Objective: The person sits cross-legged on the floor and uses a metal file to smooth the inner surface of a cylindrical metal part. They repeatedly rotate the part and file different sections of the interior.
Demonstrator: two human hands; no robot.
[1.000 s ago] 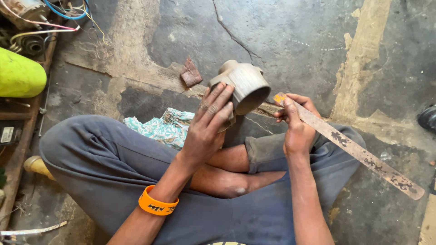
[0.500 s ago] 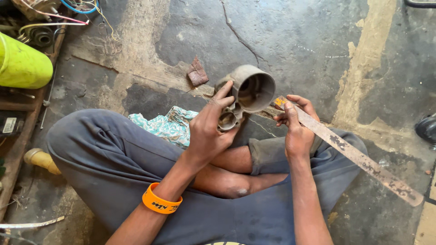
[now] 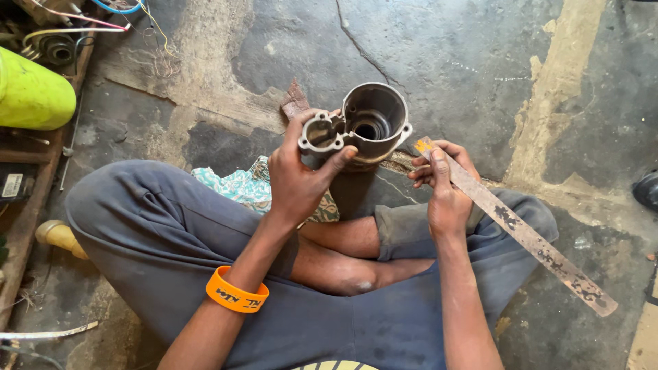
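I sit cross-legged on a concrete floor. My left hand [image 3: 296, 179], with an orange wristband [image 3: 236, 291] on the wrist, grips a grey metal cup-shaped housing [image 3: 363, 123] with its open mouth turned up toward me. A smaller round port sticks out from its left side. My right hand [image 3: 444, 185] holds one end of a long, flat, rusty metal strip [image 3: 521, 229] that slants down to the right over my knee. Its upper tip lies just right of the housing.
A patterned teal cloth [image 3: 240, 185] lies on the floor by my left knee. A small reddish scrap [image 3: 295, 103] sits behind the housing. At the left stand a bright yellow-green cylinder [image 3: 31, 96], loose wires [image 3: 89, 17] and a wooden rail [image 3: 31, 205].
My left hand has turned the housing from side-on to mouth-up, so its inside now shows. The right hand and the strip have stayed nearly still.
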